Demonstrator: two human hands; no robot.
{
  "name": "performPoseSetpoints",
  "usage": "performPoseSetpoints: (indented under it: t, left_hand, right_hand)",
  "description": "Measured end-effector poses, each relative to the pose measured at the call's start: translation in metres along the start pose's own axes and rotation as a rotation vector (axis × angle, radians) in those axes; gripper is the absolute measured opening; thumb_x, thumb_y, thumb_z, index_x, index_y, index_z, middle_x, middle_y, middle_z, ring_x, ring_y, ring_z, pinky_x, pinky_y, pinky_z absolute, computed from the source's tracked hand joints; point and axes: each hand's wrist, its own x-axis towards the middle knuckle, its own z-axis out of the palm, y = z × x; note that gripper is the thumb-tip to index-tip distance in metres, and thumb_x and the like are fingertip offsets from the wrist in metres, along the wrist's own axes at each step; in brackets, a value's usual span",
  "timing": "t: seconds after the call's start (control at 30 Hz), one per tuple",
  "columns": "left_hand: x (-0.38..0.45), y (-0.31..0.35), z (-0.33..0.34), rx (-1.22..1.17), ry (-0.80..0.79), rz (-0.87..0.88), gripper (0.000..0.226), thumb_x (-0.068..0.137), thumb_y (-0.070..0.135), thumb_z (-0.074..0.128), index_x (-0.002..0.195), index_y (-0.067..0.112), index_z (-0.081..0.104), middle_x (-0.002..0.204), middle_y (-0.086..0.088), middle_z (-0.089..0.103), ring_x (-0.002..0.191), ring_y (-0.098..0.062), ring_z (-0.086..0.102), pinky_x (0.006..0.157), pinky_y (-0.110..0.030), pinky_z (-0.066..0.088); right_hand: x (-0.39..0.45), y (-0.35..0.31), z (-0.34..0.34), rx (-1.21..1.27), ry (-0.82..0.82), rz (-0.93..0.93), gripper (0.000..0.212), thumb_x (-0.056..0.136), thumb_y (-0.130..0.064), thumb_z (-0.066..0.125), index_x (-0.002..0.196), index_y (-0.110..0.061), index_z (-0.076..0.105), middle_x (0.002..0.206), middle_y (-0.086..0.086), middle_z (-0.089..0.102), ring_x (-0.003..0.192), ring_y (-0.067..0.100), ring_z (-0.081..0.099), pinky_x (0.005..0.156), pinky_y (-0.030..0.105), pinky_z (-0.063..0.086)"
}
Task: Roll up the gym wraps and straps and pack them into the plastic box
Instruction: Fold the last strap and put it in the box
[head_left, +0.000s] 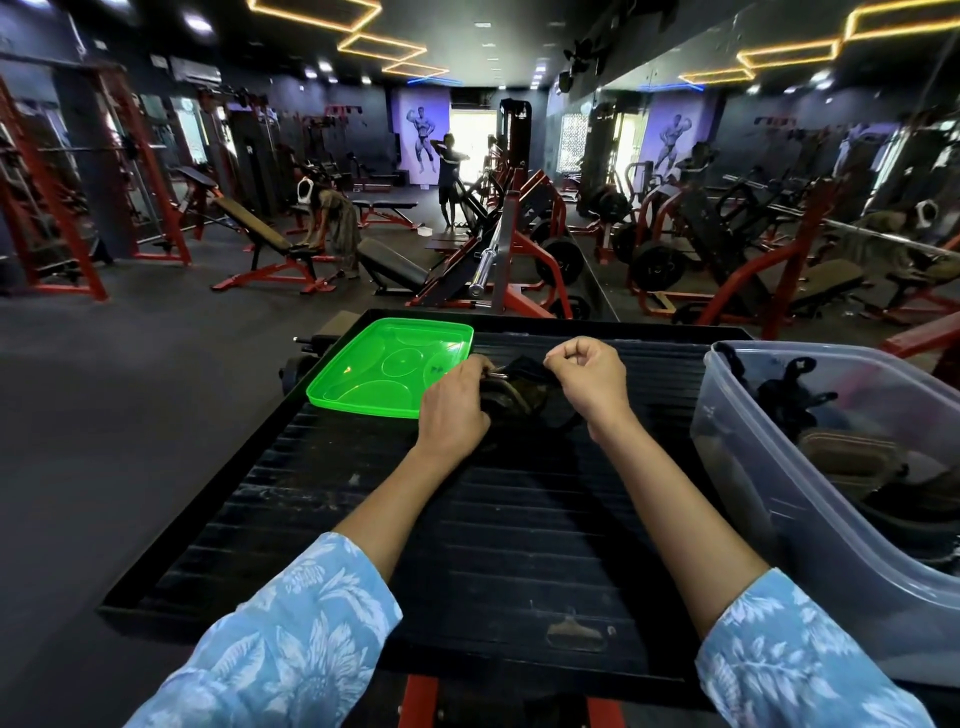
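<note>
A dark wrap with a camouflage pattern and a metal ring (511, 389) lies on the black ribbed platform (467, 519), between my two hands. My left hand (452, 410) grips its left end near the ring. My right hand (587, 379) is raised above its right end, pinching a black strap end between thumb and fingers. The clear plastic box (779, 467) stands at the right and holds several dark wraps and straps (841, 457).
The box's green lid (389, 369) lies upside down at the platform's far left corner. Beyond the platform are red-framed benches, a barbell (485, 260) and a mirror wall at the right. Two people are far back in the gym.
</note>
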Motion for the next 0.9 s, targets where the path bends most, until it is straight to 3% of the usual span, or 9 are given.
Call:
performPoseSetpoints:
  t: [0.4,0.67,0.8,0.9]
  left_hand:
    - [0.0,0.002,0.005,-0.055,0.064,0.053,0.056,0.069,-0.005,0.061,0.118,0.022,0.055,0.112,0.001,0.065,0.101,-0.026,0.061,0.078,-0.035,0.047]
    - [0.012,-0.007,0.005,-0.332,0.114,-0.357,0.036,0.074,-0.004,0.059,0.104,0.012,0.07,0.103,-0.013,0.07,0.099,-0.029,0.063,0.079,-0.026,0.045]
    - [0.008,-0.003,0.005,-0.332,0.084,-0.251,0.045,0.074,-0.004,0.059,0.112,0.019,0.068,0.114,-0.007,0.066,0.107,-0.026,0.06,0.086,-0.026,0.044]
    - [0.005,0.0,0.005,-0.262,0.044,-0.09,0.048,0.077,0.001,0.06,0.118,0.024,0.064,0.107,-0.006,0.063,0.101,-0.028,0.059,0.082,-0.032,0.045]
  right_hand:
    - [0.0,0.001,0.0,-0.056,-0.002,0.032,0.007,0.083,-0.013,0.061,0.083,-0.012,0.067,0.081,-0.004,0.064,0.073,0.006,0.057,0.062,0.017,0.045]
    - [0.003,0.003,0.001,0.1,0.076,0.073,0.009,0.086,-0.017,0.059,0.079,-0.015,0.064,0.077,-0.002,0.062,0.068,0.012,0.053,0.061,0.027,0.042]
    - [0.0,0.003,0.001,0.038,0.067,0.04,0.008,0.085,-0.014,0.058,0.079,-0.013,0.064,0.078,-0.004,0.062,0.07,0.007,0.054,0.062,0.02,0.043]
    - [0.001,0.001,0.0,-0.013,0.029,0.031,0.005,0.083,-0.014,0.062,0.08,-0.013,0.066,0.078,-0.003,0.064,0.073,0.007,0.057,0.065,0.019,0.047]
